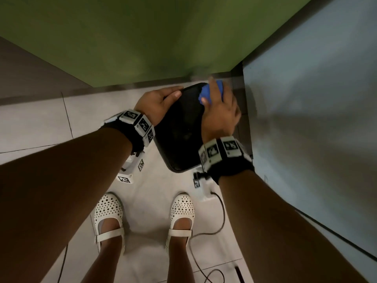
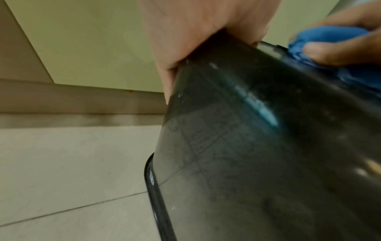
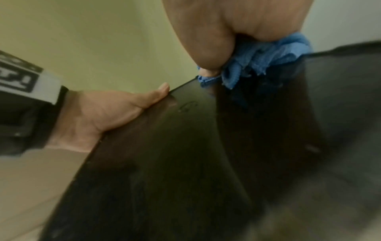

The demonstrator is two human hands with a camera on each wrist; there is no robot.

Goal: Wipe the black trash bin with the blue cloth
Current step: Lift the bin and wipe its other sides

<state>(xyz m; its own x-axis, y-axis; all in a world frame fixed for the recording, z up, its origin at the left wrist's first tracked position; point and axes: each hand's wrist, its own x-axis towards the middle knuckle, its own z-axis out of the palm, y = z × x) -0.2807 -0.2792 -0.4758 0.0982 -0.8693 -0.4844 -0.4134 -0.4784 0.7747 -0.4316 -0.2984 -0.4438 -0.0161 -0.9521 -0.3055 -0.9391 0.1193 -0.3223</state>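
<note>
The black trash bin (image 1: 179, 129) stands tilted on the tiled floor in front of my feet, a broad dark face turned up. In the left wrist view its lipped rim (image 2: 150, 187) sits low near the floor. My left hand (image 1: 161, 101) grips the bin's far left edge, thumb on top. My right hand (image 1: 220, 113) holds the bunched blue cloth (image 1: 206, 94) and presses it on the bin's far right corner. The right wrist view shows the cloth (image 3: 257, 55) crumpled under my right hand (image 3: 237, 24), and my left hand (image 3: 107, 114) on the bin (image 3: 164, 163).
A green wall (image 1: 142, 37) rises just behind the bin, and a pale panel (image 1: 316, 99) closes off the right side. My white shoes (image 1: 181, 211) stand on the light floor tiles (image 1: 40, 119). A black cable (image 1: 214, 231) trails on the floor at the right.
</note>
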